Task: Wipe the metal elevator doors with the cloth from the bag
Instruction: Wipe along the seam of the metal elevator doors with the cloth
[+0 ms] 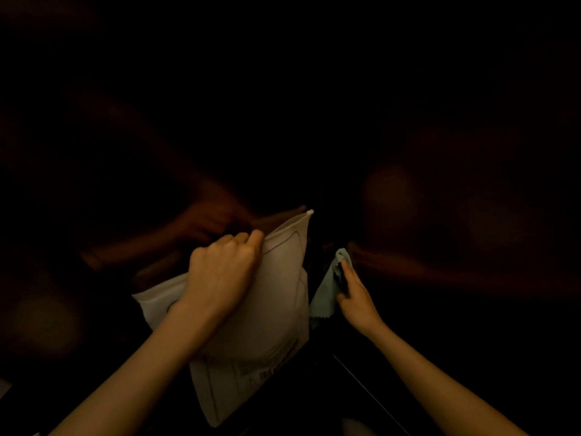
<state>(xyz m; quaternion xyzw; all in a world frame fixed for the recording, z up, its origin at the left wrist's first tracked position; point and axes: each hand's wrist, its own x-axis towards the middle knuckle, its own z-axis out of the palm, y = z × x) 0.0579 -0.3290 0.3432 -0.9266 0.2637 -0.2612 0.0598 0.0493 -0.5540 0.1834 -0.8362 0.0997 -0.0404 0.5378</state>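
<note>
The scene is very dark. My left hand (224, 272) grips the upper edge of a white bag (276, 309) with printed lines, held in front of me. To its right, my right hand (355, 297) holds a small pale blue-grey cloth (327, 291) with a zigzag edge, its fingertips pressing the cloth against the dark metal elevator doors (440, 184). The doors dimly mirror both hands and arms. The dark vertical seam (320, 196) between the two doors runs just above the bag and the cloth.
The door surface fills nearly the whole view ahead. A thin light line of the floor sill (361, 382) runs diagonally at the lower right. Nothing else can be made out in the dark.
</note>
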